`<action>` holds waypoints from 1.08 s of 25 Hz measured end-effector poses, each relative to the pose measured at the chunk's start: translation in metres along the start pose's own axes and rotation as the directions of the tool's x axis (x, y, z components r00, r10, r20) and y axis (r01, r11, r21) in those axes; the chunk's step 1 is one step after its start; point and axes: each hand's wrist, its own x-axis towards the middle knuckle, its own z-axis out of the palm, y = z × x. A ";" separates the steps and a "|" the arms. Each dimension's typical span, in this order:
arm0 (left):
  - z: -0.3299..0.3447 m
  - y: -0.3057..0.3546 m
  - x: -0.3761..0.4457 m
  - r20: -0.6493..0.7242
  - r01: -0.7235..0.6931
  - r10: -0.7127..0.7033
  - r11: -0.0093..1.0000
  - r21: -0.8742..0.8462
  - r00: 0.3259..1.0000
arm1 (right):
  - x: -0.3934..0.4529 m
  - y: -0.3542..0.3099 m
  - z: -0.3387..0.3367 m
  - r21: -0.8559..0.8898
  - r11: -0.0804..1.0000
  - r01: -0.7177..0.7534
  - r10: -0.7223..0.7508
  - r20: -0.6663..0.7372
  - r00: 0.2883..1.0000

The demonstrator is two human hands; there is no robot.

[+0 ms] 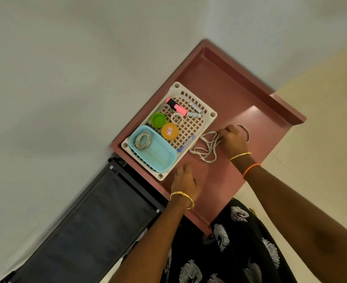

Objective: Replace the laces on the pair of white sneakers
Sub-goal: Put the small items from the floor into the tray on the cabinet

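Dark patterned cloth (238,248) of the person's dress was nearest to the viewer, just under the near edge of the pink table (225,88).

Going from the left, a dark fabric rack (99,217) stood beside the table. On the table lay a white basket (206,111) with a light blue tray (158,154) inside it, and in that tray was a coiled lace (143,140). Near it were a green cap (158,120), an orange lid (169,131), a pink highlighter (176,106) and a blue pen (186,143).

The left hand (186,180) hovered low over the table just beside the near corner of the basket. Its fingers looked loosely spread and held nothing; whether they touched the table I could not tell.

Further right, loose white laces (206,147) lay in loops on the table, beside the basket. The right hand (233,139) was on their far end, its fingers curled down and gripping the strands.

No sneakers were in view.

I judged that the loops could tangle or knot if the right hand pulled them up as one bunch. A trailing loop could also catch the basket's corner or the pen and drag it. The coiled lace in the tray could be forgotten.
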 end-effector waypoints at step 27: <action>-0.183 -0.103 -0.311 -0.537 -0.439 -0.057 0.506 -0.742 0.842 | -0.212 -0.398 -0.192 0.793 0.131 -0.595 -0.538 0.561 0.629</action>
